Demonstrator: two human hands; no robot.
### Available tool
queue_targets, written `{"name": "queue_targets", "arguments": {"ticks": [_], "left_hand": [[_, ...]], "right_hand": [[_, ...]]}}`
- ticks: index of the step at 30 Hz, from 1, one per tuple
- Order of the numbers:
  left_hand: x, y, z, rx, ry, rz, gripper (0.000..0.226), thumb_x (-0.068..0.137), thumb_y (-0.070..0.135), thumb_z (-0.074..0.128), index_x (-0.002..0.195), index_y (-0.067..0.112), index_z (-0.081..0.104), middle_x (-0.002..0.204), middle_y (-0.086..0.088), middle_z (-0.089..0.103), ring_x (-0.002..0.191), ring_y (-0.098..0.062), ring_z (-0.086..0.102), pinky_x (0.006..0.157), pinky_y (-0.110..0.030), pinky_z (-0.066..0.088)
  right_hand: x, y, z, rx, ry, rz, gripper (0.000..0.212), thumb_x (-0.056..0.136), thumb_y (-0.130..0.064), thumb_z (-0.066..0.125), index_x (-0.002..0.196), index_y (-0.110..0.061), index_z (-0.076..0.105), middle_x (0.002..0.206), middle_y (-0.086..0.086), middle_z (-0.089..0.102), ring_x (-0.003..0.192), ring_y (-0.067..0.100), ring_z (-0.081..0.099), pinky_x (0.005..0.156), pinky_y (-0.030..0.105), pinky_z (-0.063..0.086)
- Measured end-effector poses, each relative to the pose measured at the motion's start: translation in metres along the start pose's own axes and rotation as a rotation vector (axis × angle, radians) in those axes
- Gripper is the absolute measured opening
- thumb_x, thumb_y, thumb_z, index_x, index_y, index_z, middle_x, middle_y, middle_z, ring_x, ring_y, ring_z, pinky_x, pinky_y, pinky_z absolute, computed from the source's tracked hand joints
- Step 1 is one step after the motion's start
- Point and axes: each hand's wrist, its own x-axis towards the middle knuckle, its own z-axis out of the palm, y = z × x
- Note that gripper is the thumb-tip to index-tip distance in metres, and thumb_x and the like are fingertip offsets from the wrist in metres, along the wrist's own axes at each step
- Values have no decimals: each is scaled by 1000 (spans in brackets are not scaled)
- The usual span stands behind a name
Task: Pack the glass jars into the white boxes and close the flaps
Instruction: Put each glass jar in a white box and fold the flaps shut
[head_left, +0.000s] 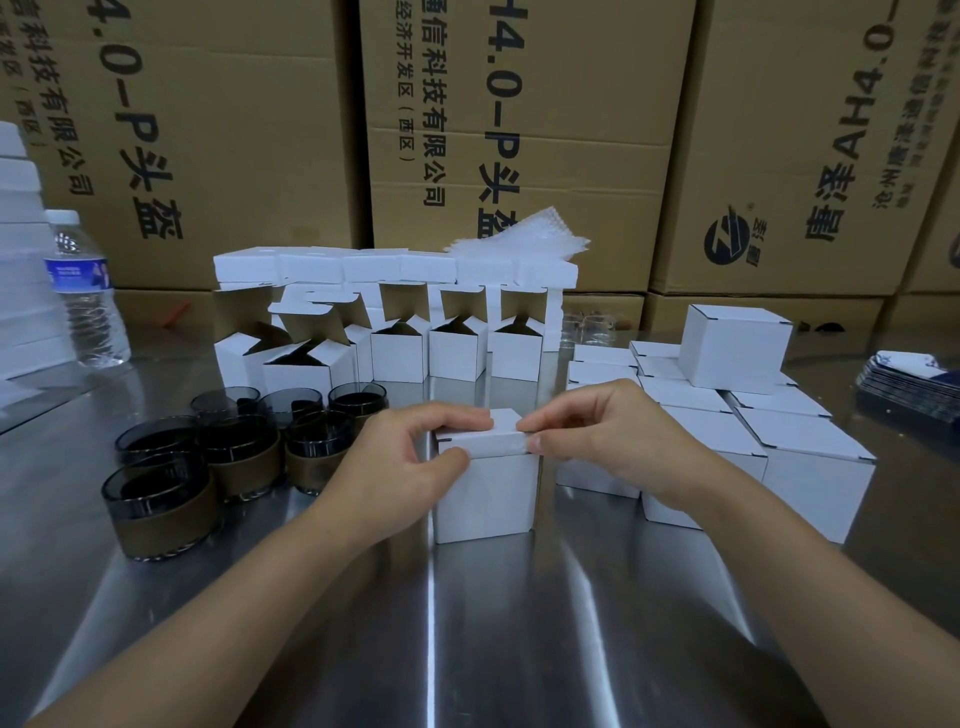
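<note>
head view, white box (488, 496) top flap pinched between fingers (457, 418)

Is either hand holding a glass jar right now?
No, the left hand and right hand both pinch the top flap of the white box; the glass jars stand untouched.

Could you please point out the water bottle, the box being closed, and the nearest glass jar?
water bottle (93, 318), head view, on its clear body below the label.
box being closed (491, 496), head view, on its front wall.
nearest glass jar (163, 525), head view, on its brown band.
</note>
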Motion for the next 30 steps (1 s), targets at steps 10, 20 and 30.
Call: {"name": "queue_targets", "arguments": {"ticks": [10,20,30], "left_hand": [[0,3,1,14,5,-3,39,86,3,63,92,41,72,102,28,68,103,10,58,83,-5,46],[-1,4,5,-83,46,4,23,92,30,50,97,37,70,102,27,69,99,13,58,79,-2,40],[6,-6,3,-301,129,-368,33,77,24,69,109,31,68,115,11,65,111,-6,56,98,-25,41]], "right_hand": [[2,2,-2,-41,-5,-21,18,74,-12,77,73,-30,78,69,-11,71,64,-6,59,61,7,43],[5,8,6,37,88,-3,12,86,-43,61,88,-43,73,103,-23,65,91,-4,61,85,18,48],[11,22,25,236,69,167,15,86,-36,64,100,-34,68,110,-17,66,105,0,59,94,20,43]]}}
